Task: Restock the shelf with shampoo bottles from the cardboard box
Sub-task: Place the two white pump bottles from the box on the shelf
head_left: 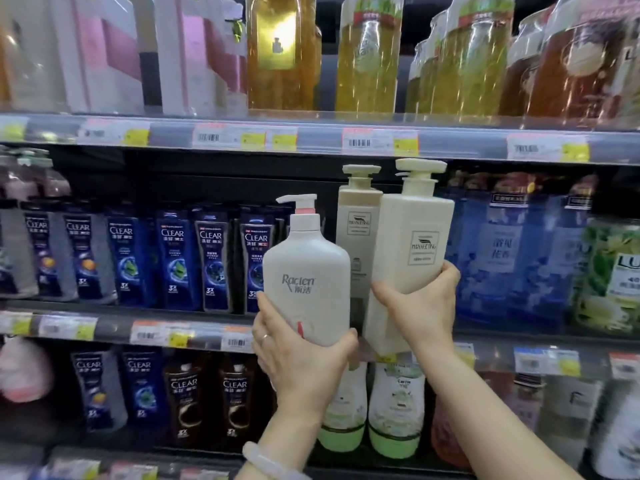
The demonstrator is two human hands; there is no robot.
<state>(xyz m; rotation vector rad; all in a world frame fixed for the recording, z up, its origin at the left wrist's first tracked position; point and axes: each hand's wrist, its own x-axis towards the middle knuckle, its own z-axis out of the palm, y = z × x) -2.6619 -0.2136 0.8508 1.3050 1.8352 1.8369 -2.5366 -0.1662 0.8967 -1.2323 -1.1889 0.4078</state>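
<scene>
- Holding two pump bottles up at the middle shelf (194, 308): white Raclen bottle (306, 271) gripped low round its base by the left hand (298, 355), fingers curled about it; cream square bottle (410, 258) gripped near its lower half by the right hand (420, 303), thumb in front, fingers wrapped behind.
- Sitting just behind and between them on the shelf, a matching cream bottle (355, 223).
- Risking, by my judgement, a clash of the two held bottles, nearly touching at the sides; could knock the standing cream bottle backward.
- Risking too a snag of the tall pump heads under the upper shelf edge (311, 138), close above; tilting to clear it could loosen a low grip on a top-heavy bottle.
- Crowding the gap: dark blue Clear bottles (214, 261) just left, blue refill packs (502, 251) just right; a bottle pushed in askew could topple neighbours.
- Contents of both opaque bottles not visible; pumps on and apparently down.
- Cardboard box out of view.
- Showing amber and yellow liquid through clear bottles (367, 53) on the top shelf.
</scene>
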